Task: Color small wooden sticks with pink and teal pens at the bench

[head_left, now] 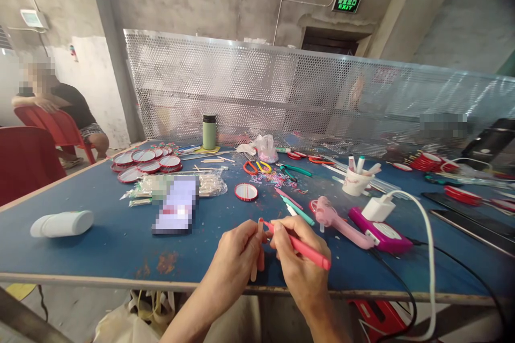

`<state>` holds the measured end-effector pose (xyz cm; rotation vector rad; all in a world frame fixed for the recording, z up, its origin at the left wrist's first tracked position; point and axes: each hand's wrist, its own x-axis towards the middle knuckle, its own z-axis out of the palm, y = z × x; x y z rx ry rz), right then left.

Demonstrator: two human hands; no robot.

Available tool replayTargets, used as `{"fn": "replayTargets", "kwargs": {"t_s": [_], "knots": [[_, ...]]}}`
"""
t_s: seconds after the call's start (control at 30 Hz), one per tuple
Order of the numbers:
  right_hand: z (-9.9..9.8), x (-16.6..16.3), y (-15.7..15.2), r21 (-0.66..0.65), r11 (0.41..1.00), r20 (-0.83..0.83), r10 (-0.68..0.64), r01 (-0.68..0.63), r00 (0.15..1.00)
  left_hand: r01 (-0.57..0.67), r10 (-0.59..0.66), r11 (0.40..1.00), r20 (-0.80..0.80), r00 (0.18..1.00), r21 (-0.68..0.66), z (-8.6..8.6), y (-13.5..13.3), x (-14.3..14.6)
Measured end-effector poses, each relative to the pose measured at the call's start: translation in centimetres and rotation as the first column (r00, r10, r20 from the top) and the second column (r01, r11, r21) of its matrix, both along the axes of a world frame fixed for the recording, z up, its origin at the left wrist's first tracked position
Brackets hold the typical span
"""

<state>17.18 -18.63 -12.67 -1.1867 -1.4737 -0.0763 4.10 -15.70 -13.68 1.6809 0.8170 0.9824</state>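
Near the table's front edge, my left hand (237,249) is closed around a flat wooden craft stick (254,270), which stands roughly upright with its lower end showing below my fingers. The stick's top end is coloured red. My right hand (303,257) grips a red marker pen (308,252), its tip at the top of the stick. Just beyond my hands lies a small round white disc with a red rim (246,192). Right of it rest a pink pen (288,198) and a teal marker (300,211).
A phone (176,204) leans at the left against bagged sticks (211,183); a white bottle (62,224) lies farther left. Red-rimmed discs (144,156) are piled behind. To the right are a pink glue gun (341,222), a purple power strip (382,233) and a cup of markers (356,182). A person (64,102) sits far left.
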Motion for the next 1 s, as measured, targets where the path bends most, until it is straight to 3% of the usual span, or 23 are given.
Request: {"fn": "replayTargets", "kwargs": {"t_s": [1.0], "knots": [[0.16, 0.04, -0.08, 0.011, 1.0, 0.027, 0.009, -0.009, 1.0, 0.022, -0.021, 0.999, 0.02, 1.0, -0.043, 0.39, -0.22, -0.14]]}}
